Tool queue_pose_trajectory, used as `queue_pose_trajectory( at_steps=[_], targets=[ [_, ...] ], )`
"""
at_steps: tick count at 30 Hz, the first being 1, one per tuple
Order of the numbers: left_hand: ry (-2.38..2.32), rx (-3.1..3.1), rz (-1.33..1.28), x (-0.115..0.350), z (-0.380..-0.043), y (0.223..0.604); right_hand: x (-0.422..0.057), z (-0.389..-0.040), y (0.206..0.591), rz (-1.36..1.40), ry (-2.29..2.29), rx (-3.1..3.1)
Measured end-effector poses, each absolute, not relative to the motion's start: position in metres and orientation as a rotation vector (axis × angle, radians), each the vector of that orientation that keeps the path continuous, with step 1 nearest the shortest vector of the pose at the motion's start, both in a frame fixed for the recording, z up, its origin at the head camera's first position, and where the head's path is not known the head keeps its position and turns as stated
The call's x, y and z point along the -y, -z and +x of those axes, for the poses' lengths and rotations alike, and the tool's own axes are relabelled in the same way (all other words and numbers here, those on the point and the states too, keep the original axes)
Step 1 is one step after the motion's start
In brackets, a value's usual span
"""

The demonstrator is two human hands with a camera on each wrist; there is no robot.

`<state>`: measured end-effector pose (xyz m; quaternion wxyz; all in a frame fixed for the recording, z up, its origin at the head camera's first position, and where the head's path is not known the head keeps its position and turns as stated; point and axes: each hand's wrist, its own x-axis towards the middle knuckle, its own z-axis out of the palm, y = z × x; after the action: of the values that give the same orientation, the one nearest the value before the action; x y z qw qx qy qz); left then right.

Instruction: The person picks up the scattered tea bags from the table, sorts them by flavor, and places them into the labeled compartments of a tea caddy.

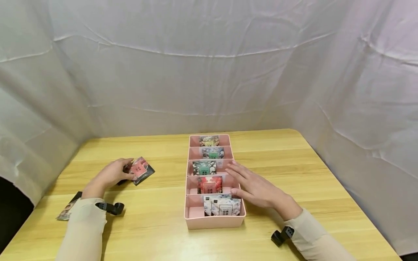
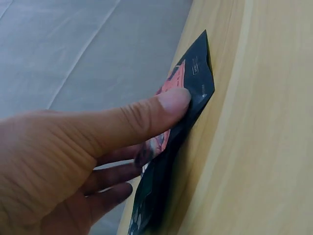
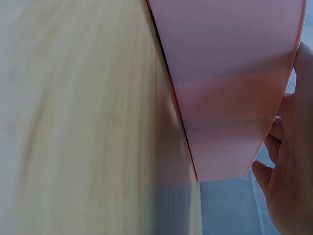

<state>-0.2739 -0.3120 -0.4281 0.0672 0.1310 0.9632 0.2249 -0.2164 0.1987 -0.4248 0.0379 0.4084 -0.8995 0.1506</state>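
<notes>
On the table's left side my left hand [image 1: 111,174] pinches a black packet with a pink label [image 1: 139,169]. In the left wrist view the thumb lies across the front of this packet [image 2: 199,73], and some fingers are behind it. Dark packaging shows under the hand, partly hidden. A pink divided box [image 1: 215,222] stands mid-table with packets in its compartments. My right hand [image 1: 258,184] rests at the box's right rim with fingers extended. Seen from the right wrist, those fingers lie along the upper edge of the box's side wall [image 3: 220,93].
Another dark packet [image 1: 68,208] lies at the left, partly covered by the left forearm. The box's compartments hold a red packet [image 1: 210,185], a green-labelled packet [image 1: 204,168] and white packets [image 1: 225,206] at the front. A pale curtain [image 1: 202,79] hangs behind the wooden table [image 1: 147,224].
</notes>
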Motion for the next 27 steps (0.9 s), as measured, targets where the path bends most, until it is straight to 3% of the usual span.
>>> queue_pose_trajectory(
  at_steps=[27],
  targets=[
    [-0.944,-3.112,0.519,0.282,-0.265,0.396,-0.198,-0.216,0.424,1.262,-0.466,2.776]
  ],
)
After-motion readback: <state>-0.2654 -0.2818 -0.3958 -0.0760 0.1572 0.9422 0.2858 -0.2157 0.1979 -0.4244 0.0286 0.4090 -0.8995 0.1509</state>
